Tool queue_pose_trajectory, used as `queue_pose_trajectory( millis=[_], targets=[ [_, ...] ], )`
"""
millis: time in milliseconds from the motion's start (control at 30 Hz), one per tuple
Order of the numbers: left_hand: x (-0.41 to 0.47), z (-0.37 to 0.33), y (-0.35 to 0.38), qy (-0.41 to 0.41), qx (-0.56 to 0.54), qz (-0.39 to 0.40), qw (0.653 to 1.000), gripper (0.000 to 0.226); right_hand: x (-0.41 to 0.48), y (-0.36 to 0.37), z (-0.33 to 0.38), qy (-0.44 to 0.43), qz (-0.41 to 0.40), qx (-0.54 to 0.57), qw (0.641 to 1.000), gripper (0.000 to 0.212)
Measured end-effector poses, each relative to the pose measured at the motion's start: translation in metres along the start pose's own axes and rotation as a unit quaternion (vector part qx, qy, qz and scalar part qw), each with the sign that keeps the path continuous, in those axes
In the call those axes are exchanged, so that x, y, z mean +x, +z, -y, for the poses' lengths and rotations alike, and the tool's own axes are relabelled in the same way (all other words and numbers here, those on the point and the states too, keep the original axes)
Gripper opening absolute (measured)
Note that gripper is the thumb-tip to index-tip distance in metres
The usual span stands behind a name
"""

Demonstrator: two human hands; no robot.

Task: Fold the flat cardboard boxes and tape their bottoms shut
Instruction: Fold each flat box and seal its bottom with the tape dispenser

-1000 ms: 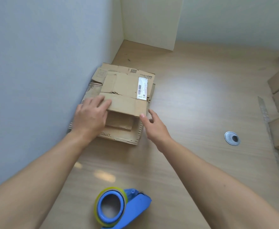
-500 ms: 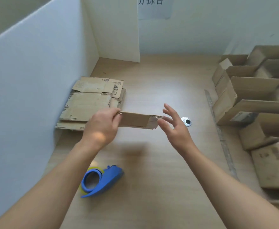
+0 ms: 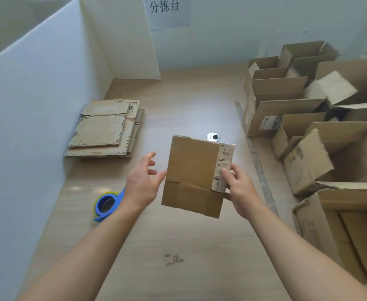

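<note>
A flat brown cardboard box [image 3: 192, 170] with a white shipping label on its right side hangs in the air over the middle of the wooden table [image 3: 178, 246]. My right hand [image 3: 237, 187] grips its right edge, thumb on the label. My left hand [image 3: 142, 181] is just off the box's left edge, fingers spread and relaxed, fingertips close to the cardboard. A stack of flat boxes [image 3: 106, 129] lies against the left partition. A blue tape dispenser [image 3: 106, 204] with yellow-edged tape lies on the table, partly hidden behind my left forearm.
Several folded open boxes [image 3: 308, 131] crowd the right side of the table. A white partition [image 3: 37, 105] walls off the left and back. A round metal grommet [image 3: 213, 136] sits in the tabletop behind the held box. A paper sign [image 3: 167, 9] hangs on the back wall.
The flat box was lifted off the stack and carried to the middle. It passed from my left hand's grip to my right hand, and now faces me broadside. The view rose and shifted right.
</note>
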State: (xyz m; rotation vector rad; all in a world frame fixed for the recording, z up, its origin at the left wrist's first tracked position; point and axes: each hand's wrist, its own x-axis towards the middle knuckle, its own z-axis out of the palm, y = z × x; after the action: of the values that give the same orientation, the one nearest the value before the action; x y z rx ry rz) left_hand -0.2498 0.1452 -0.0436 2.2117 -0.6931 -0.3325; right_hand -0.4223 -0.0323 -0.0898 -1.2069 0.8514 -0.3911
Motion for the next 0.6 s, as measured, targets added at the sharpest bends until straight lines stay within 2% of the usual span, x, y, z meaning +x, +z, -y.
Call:
queue_pose_trajectory(
  millis=[67, 133, 233, 333, 467, 600],
  targets=[
    [-0.018, 0.008, 0.017, -0.028, -0.004, 0.055, 0.998, 0.058, -0.011, -0.009, -0.008, 0.025, -0.012, 0.035, 0.999, 0.016],
    [-0.033, 0.012, 0.033, -0.044, -0.002, 0.102, 0.994, 0.054, -0.019, -0.014, -0.014, 0.038, -0.007, 0.046, 0.998, 0.017],
    [-0.047, 0.014, 0.052, -0.014, 0.01, 0.101, 0.995, 0.057, -0.029, -0.016, -0.019, 0.052, -0.004, 0.07, 0.996, 0.02],
    [-0.054, 0.009, 0.059, -0.022, 0.006, 0.101, 0.995, 0.074, -0.036, -0.015, -0.021, 0.057, -0.004, 0.105, 0.993, 0.02],
    [-0.06, 0.008, 0.064, -0.036, 0.014, 0.163, 0.986, 0.104, -0.048, -0.002, -0.017, 0.06, 0.037, 0.158, 0.985, 0.021],
    [-0.069, 0.015, 0.066, -0.053, -0.037, 0.205, 0.977, 0.123, -0.056, 0.008, -0.018, 0.101, 0.107, 0.199, 0.969, 0.047]
  ],
)
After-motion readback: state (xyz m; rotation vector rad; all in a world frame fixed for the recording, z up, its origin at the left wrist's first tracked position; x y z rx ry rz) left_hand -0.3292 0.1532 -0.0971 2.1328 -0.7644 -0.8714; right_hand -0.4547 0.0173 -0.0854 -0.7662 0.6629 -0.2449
